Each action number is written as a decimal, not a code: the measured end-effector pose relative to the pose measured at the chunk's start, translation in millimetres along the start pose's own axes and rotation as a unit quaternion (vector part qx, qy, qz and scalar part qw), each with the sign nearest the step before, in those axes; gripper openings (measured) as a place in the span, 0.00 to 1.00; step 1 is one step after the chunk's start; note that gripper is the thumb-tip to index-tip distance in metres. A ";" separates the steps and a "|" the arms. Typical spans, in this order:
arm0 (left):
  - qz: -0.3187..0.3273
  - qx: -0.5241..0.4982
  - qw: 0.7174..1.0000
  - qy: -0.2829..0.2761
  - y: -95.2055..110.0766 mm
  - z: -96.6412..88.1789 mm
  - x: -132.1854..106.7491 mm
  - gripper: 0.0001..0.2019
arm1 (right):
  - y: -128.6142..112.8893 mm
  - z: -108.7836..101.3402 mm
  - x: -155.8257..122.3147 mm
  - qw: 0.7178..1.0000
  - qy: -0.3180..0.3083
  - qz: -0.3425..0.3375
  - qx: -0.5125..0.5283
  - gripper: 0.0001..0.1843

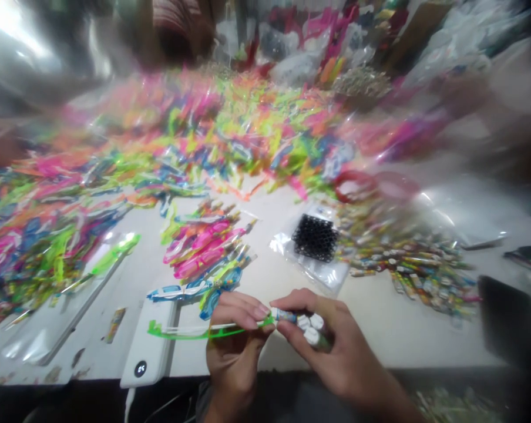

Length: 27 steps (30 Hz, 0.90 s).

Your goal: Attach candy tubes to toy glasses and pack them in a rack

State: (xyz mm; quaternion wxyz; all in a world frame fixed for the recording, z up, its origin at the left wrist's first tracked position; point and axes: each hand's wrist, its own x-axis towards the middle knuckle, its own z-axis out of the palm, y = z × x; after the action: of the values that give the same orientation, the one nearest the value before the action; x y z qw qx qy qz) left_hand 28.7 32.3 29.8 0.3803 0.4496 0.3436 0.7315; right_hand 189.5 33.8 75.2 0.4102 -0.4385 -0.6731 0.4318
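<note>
My left hand (237,343) is closed around a long, thin, bright green plastic piece (186,336) with a white strand along it. The piece sticks out to the left, and its other end shows between my fingertips. My right hand (342,341) pinches a small printed tube (286,315) with thumb and forefinger. This tube meets the green piece's end, but how far it fits on is hidden. Several more white-ended tubes (313,336) are tucked in my right palm. Just beyond the left hand lie blue plastic pieces (221,288) and pink ones (204,249).
A white power bank (148,341) with a lit display and cable lies at left. Heaps of colourful plastic pieces (160,158) spread across the white table (265,235). At right are a pile of printed tubes (424,270), a bag with black mesh (316,237) and a dark device (507,317).
</note>
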 end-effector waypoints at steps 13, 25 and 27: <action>-0.337 -0.004 0.919 0.204 -48.0 -5.3 10.0 0.26 | 60.8 33.3 126.7 0.993 -0.073 0.060 -0.063 0.12; -0.260 -0.064 0.937 0.222 -53.7 -13.2 7.7 0.24 | 86.3 -52.7 220.1 0.879 0.044 0.165 -0.445 0.18; -0.257 -0.063 0.942 0.207 -53.8 -11.6 6.1 0.17 | 100.2 -68.5 234.3 0.853 0.056 0.207 -0.475 0.17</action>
State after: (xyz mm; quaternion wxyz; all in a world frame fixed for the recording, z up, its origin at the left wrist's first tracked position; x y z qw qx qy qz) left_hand 29.5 61.2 -17.5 0.5039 0.1596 0.4717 0.7057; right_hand 211.6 294.6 41.4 0.0901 -0.7326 -0.6657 0.1093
